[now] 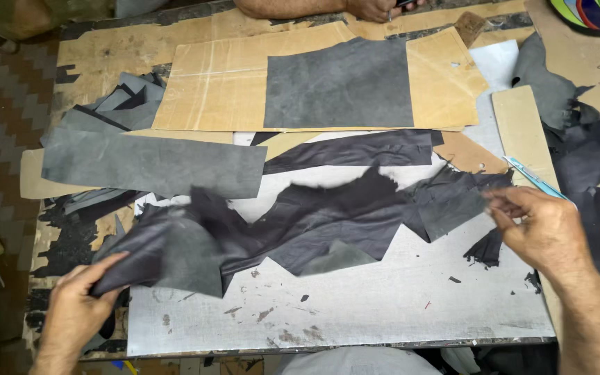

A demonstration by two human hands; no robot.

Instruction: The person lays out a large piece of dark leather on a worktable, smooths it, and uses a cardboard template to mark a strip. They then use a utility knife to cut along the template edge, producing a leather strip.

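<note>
Here the dark leather piece (300, 222) stretches between left hand (78, 305) and right hand (543, 229).

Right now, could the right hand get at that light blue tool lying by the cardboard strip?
Probably yes. The right hand is pinching the dark leather piece, but the light blue tool lies uncovered just above it beside the cardboard strip, with nothing between.

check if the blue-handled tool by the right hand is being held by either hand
No: the blue-handled tool lies on the table beyond the right hand, which pinches the dark leather scrap that the left hand also grips.
</note>
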